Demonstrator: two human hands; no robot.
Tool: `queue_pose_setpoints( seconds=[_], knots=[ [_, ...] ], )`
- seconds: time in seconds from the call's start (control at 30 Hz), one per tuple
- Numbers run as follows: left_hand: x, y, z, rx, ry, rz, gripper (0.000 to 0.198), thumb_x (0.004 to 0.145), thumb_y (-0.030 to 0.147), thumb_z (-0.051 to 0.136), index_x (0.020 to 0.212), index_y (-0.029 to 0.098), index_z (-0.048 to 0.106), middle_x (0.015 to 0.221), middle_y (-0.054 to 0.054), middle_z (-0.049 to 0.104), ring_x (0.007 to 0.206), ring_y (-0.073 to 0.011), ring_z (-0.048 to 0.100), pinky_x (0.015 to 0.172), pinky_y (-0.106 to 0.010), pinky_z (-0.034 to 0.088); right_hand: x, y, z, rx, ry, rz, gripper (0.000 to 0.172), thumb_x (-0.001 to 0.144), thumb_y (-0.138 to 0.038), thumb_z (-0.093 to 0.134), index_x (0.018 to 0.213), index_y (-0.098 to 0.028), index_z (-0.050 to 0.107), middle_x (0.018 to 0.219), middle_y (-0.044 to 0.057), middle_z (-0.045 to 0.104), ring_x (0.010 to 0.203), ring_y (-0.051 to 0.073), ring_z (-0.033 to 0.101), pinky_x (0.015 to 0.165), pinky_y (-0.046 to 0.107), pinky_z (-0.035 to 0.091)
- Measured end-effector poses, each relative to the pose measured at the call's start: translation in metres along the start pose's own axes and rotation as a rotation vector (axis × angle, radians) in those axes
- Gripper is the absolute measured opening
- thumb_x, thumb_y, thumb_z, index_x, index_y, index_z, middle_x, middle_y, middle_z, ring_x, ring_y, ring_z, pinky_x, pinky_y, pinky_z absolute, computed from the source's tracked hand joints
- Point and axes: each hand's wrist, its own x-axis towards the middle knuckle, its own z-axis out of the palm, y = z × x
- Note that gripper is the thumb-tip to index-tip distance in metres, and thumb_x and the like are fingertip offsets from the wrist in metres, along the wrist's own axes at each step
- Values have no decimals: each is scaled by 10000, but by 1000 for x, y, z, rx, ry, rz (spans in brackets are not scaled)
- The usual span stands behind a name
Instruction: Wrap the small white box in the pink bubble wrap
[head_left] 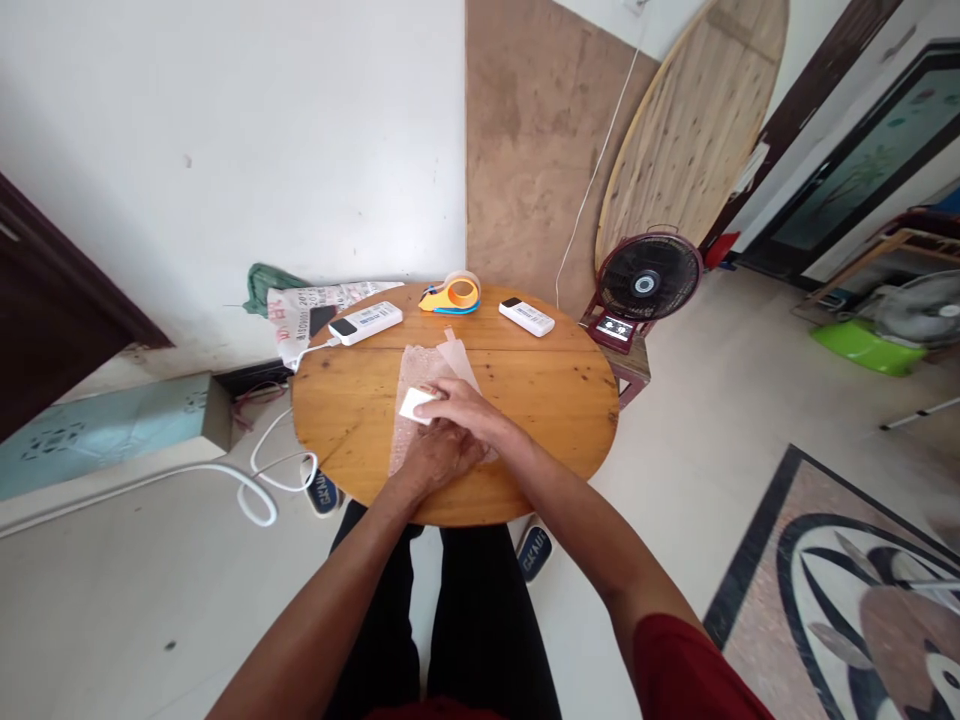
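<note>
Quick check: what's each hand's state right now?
Left hand: over the translucent bubble-wrap sheet; fingers partly hidden, so open or closed cannot be told.
Right hand: closed, holding a small, flat, white rectangular object.

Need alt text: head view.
A person's right hand holds a small white item over bubble wrap on a wooden table, the left hand close beside it. Toward the far edge, a tape dispenser sits between two white devices.

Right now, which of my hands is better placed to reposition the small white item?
Probably your right hand: its thumb and fingers already pinch the small white item above the bubble wrap. Your left hand sits closer to your body, its grip unclear.
</note>
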Motion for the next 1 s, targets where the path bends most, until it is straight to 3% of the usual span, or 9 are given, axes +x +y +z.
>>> queue_pose_setpoints(
  seconds=[0.1, 0.23, 0.33, 0.43, 0.5, 0.6, 0.77, 1.0],
  knots=[
    [-3, 0, -6, 48, -44, 0, 540, 875, 536, 508, 1334, 261, 578, 1512, -145, 381, 1420, -433, 244, 1128, -672, 137, 4, 18, -25, 49, 92, 54, 244, 661, -272, 737, 870, -197, 634, 787, -34, 638, 751, 153, 592, 696, 265, 453],
    [-3, -2, -8, 38, -52, -11, 589, 861, 565, 516, 1381, 288, 526, 1532, -150, 338, 1437, -434, 200, 1123, -673, 110, -4, 33, -49, 92, 204, -1, 272, 650, -284, 741, 886, -185, 646, 808, -38, 628, 771, 129, 571, 725, 242, 434],
    [-4, -7, -8, -58, 10, -4, 517, 850, 530, 546, 1307, 295, 595, 1538, -111, 344, 1443, -398, 218, 1137, -629, 155, -5, 42, -54, 119, 228, -14, 316, 659, -295, 736, 943, -181, 655, 843, -29, 642, 785, 131, 575, 743, 249, 433],
    [-6, -17, -8, -178, 245, -122, 346, 877, 362, 495, 1136, 246, 692, 1404, -86, 525, 1368, -290, 393, 1144, -509, 271, -2, 47, -55, 68, 201, -25, 353, 654, -306, 744, 971, -176, 659, 868, -20, 654, 802, 140, 581, 751, 257, 437],
    [-6, -24, -7, -182, 400, -247, 313, 831, 256, 493, 1052, 211, 711, 1233, -87, 646, 1233, -262, 527, 1102, -464, 350, -1, 48, -54, 17, 184, -30, 374, 656, -305, 740, 996, -173, 655, 880, -14, 659, 813, 149, 588, 762, 265, 445],
    [-5, -31, -3, -161, 426, -381, 294, 783, 204, 491, 968, 183, 719, 1019, -89, 724, 1034, -265, 628, 1020, -451, 424, -3, 48, -53, -113, 133, -49, 426, 650, -287, 735, 1050, -177, 636, 941, 0, 666, 865, 172, 603, 805, 296, 467],
    [-2, -36, -1, -318, 458, -474, 415, 783, 147, 423, 1144, 156, 627, 958, -70, 737, 944, -214, 668, 936, -384, 487, -8, 49, -52, -315, 71, -225, 622, 635, -233, 743, 1226, -196, 554, 1236, 62, 607, 1135, 220, 558, 988, 360, 431],
    [-3, -40, -1, -461, 504, -541, 454, 789, 137, 410, 1214, 182, 563, 942, -34, 734, 853, -171, 677, 881, -335, 517, -11, 47, -61, -324, 32, -161, 525, 690, -220, 696, 1200, -197, 575, 1170, 48, 632, 1044, 199, 606, 940, 349, 473]
  ],
)
